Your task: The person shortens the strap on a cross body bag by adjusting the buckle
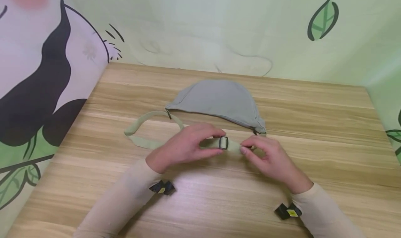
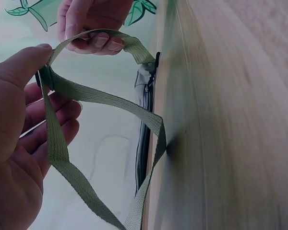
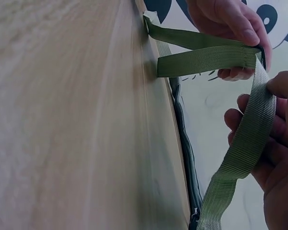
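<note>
A grey waist bag (image 1: pixel 216 100) lies on the wooden table, with a light green strap (image 1: pixel 145 142) running from both its ends. My left hand (image 1: pixel 191 142) pinches the black slide buckle (image 1: pixel 223 143) on that strap between thumb and fingers. Just right of it, my right hand (image 1: pixel 270 158) pinches the strap between thumb and forefinger. In the left wrist view the strap (image 2: pixel 110 103) hangs in a loop below the buckle. The right wrist view shows the webbing (image 3: pixel 249 129) passing under my right thumb, while two lengths of it stretch away from the buckle.
The table (image 1: pixel 203 210) has a wood-grain top and meets a printed backdrop (image 1: pixel 194 29) at its back edge. Dark devices with yellow labels sit at both wrists, the left device (image 1: pixel 162 188) and the right device (image 1: pixel 288 212).
</note>
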A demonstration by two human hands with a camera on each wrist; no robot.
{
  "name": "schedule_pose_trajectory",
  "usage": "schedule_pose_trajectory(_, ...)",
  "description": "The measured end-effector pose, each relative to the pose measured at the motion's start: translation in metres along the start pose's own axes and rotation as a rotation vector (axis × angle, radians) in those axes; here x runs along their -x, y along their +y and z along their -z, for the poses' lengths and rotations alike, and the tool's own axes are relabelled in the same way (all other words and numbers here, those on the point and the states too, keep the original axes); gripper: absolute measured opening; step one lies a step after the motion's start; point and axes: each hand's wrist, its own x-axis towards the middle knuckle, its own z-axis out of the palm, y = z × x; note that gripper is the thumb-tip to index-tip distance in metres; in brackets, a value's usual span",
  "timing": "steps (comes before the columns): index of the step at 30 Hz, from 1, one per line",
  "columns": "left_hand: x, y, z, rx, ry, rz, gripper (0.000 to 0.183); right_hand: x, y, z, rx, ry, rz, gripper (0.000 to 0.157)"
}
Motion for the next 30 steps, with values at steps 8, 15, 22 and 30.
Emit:
schedule_pose_trajectory(8, -0.001, -0.0006, -0.0005, 0.008, -0.01, 0.013, 0.034, -0.0015, -0.0022, -0.0027, 0.024, 0.039, 0.068, 0.024)
schedule_pose_trajectory(15, -0.0029, 0.0013, 0.0002, 0.046, 0.011, 0.021, 0.032, -0.0054, -0.0017, -0.0068, 0.174, 0.139, 0.216, 0.047)
schedule_pose_trajectory(22, -0.0019, 0.0009, 0.0003, 0.062, 0.028, 0.018, 0.033, -0.0045, -0.0015, -0.0067, 0.127, 0.161, 0.205, 0.047)
schedule_pose_trajectory(30, -0.0012, 0.0008, -0.0009, 0.103, 0.032, 0.014, 0.036, -0.0039, -0.0009, -0.0079, 0.094, 0.148, 0.205, 0.047)
